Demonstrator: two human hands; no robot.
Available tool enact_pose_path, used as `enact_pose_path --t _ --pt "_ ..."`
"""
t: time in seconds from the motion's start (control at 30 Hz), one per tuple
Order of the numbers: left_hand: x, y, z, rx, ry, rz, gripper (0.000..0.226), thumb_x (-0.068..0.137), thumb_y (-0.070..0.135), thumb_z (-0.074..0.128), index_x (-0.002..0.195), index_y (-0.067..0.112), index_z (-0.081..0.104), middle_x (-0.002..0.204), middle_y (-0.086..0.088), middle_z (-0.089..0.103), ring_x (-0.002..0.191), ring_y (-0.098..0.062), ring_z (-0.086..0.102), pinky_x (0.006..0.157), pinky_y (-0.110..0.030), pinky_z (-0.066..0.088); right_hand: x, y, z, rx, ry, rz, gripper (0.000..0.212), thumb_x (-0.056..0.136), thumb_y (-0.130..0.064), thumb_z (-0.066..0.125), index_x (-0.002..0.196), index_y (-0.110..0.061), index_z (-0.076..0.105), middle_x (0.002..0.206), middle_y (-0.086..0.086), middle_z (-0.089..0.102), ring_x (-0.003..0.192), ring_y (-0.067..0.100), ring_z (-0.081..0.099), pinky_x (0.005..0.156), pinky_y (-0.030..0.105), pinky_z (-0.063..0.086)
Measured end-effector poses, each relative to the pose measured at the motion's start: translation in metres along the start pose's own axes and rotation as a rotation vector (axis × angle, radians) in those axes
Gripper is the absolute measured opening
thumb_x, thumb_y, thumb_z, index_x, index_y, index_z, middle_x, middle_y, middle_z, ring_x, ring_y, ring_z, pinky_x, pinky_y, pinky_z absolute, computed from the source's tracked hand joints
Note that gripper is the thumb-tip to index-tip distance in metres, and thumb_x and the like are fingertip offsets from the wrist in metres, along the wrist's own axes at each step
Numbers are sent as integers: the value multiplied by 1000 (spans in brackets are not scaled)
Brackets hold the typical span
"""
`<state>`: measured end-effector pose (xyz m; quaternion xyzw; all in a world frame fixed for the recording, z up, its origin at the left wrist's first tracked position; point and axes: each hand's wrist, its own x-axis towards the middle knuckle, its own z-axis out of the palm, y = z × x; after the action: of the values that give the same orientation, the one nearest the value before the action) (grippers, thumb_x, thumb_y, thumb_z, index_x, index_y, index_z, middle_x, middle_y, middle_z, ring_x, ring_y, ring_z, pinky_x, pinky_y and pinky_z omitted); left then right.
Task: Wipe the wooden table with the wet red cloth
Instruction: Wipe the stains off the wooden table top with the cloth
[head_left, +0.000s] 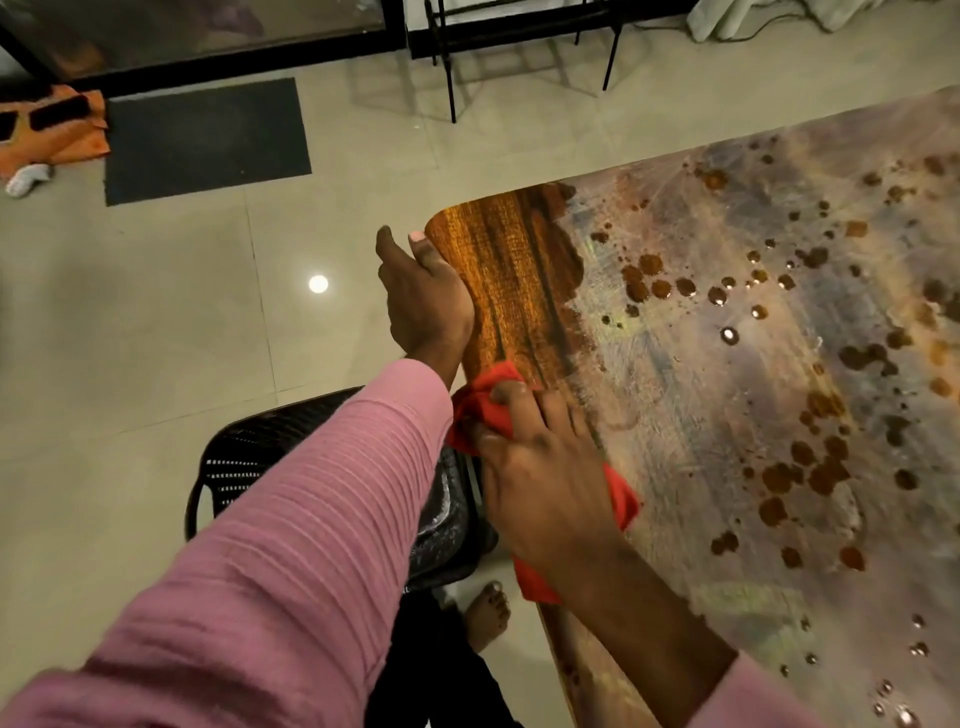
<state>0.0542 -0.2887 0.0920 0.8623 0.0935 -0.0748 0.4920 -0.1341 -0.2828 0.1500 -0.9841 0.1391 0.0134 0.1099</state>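
Note:
The wooden table (727, 389) fills the right side. A dusty grey film with dark water drops covers most of it. A strip near its left corner shows wet, rich brown wood. My right hand (540, 478) presses the wet red cloth (485, 410) flat on the table at its left edge; the cloth shows above and below the hand. My left hand (421, 296) grips the table's left edge near the rounded corner, thumb on top, holding no cloth.
A black mesh chair (249, 457) stands on the tiled floor under my left arm, close to the table edge. My bare foot (488, 613) is beside it. Farther off lie a dark doormat (205, 140), an orange cloth (57, 130) and black metal legs (452, 78).

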Motion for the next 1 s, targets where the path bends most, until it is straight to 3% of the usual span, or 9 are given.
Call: enact_pose_path --t 0.07,0.27,0.37,0.5,0.67,0.73,0.87,0.93,1.0 --pt "-1 1 0 28 -3 27 50 106 42 21 152 23 20 150 -7 43 125 -28 54 84 -29 32 -4 9 0 7 11 -22 27 83 -28 56 106 -26 70 125 7 53 102 28 47 87 44 43" --pt "1 1 0 50 22 50 50 106 42 24 152 23 21 150 -6 43 126 -28 53 90 -33 40 7 35 -7 46 79 321 40 87 -31 45 123 -27 61 131 10 45 109 27 42 89 48 45" --pt "-1 4 -1 49 27 56 50 106 42 24 152 23 23 149 -6 44 126 -28 53 92 -35 41 -4 12 -4 57 91 210 39 87 -34 39 113 -27 66 124 8 49 105 28 46 87 47 47" --pt "-3 4 -4 43 25 89 49 106 41 24 151 22 24 149 -6 43 126 -27 54 85 -30 36 -27 2 5 29 17 -25 30 80 -31 54 105 -30 70 121 4 54 99 24 48 82 43 49" --pt "-5 4 -6 61 28 137 49 106 41 26 151 21 25 149 -5 43 124 -25 55 89 -33 44 -22 38 -4 129 109 299 39 91 -34 42 124 -31 61 133 7 43 106 21 40 85 45 47" --pt "-8 4 -10 78 22 154 50 105 41 28 151 20 26 149 -6 42 124 -26 54 90 -38 47 -22 36 -3 86 94 341 39 91 -34 44 128 -32 58 135 6 40 110 22 38 88 45 46" --pt "-48 -14 -22 77 -54 223 53 104 43 27 151 19 26 151 -9 36 128 -32 48 90 -44 46 -44 13 0 62 39 94 37 88 -33 47 121 -32 63 127 5 47 102 23 43 82 37 45" --pt "-72 -31 -30 41 -86 221 53 104 41 28 151 18 25 153 -11 32 130 -35 45 93 -46 45 -62 12 0 74 12 -40 33 86 -29 53 116 -30 67 123 4 51 98 25 46 80 40 46" --pt "-88 -44 -35 -6 -106 162 53 104 39 30 152 17 24 154 -13 28 131 -36 45 96 -46 44 -71 22 -2 87 25 -43 30 87 -28 55 114 -29 68 122 5 53 98 26 48 80 42 46"
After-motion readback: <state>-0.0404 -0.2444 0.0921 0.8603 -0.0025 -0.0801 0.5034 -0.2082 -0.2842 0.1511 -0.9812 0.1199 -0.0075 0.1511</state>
